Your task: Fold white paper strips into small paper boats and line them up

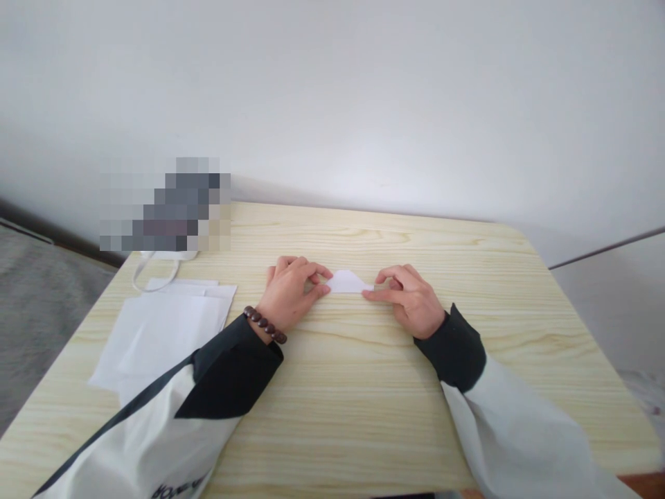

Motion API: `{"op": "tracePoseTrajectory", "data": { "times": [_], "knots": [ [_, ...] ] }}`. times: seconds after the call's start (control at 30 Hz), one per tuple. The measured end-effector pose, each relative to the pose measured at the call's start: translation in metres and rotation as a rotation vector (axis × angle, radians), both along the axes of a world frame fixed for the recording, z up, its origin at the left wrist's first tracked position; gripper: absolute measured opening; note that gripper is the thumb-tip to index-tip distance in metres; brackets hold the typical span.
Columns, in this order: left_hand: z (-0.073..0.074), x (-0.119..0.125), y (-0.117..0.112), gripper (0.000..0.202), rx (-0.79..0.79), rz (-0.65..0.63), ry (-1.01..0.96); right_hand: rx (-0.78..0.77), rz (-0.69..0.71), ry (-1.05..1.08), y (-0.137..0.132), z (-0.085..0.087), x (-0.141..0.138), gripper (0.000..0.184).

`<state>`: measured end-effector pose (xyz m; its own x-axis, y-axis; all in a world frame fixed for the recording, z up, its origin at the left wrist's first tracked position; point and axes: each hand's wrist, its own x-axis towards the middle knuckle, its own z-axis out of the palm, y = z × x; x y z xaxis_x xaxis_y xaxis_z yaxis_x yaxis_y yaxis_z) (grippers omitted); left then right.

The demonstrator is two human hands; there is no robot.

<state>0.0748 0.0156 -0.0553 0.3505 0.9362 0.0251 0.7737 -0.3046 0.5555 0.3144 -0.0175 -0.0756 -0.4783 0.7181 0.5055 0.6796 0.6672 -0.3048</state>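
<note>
A small piece of folded white paper (346, 281) lies on the wood-grain table in the middle of the view, with a flat lower edge and a raised, cut-off peak. At its left end, my left hand (294, 291) pinches the corner between thumb and fingertips; a dark bead bracelet circles that wrist. My right hand (410, 296) holds the right end, the thumb along the lower edge and the fingers curled above it. Both hands rest low, close to the table surface.
Loose white paper sheets (161, 333) lie in a stack on the left of the table (358, 402). Behind them stands a blurred-out object (176, 208) with a white cable (136, 276). A pale wall (389, 104) runs along the table's far edge.
</note>
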Motion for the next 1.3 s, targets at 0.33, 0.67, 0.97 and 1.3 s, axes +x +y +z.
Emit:
{"op": "tracePoseTrajectory", "data": {
  "times": [0.33,0.67,0.97,1.3],
  "knots": [
    [0.001,-0.001,0.001,0.018,-0.005,-0.007,-0.01,0.059,-0.032,0.053,-0.002,0.0,0.006,0.038],
    [0.001,0.001,-0.002,0.021,0.145,-0.107,-0.006,-0.076,-0.158,0.057,-0.002,0.002,-0.016,0.026],
    [-0.002,0.002,-0.001,0.015,0.187,-0.138,-0.016,-0.183,-0.215,0.068,0.005,0.002,-0.026,0.02],
    [-0.003,0.002,0.001,0.009,0.184,-0.235,-0.08,-0.152,-0.104,0.076,0.007,0.002,-0.022,0.016]
  ]
}}
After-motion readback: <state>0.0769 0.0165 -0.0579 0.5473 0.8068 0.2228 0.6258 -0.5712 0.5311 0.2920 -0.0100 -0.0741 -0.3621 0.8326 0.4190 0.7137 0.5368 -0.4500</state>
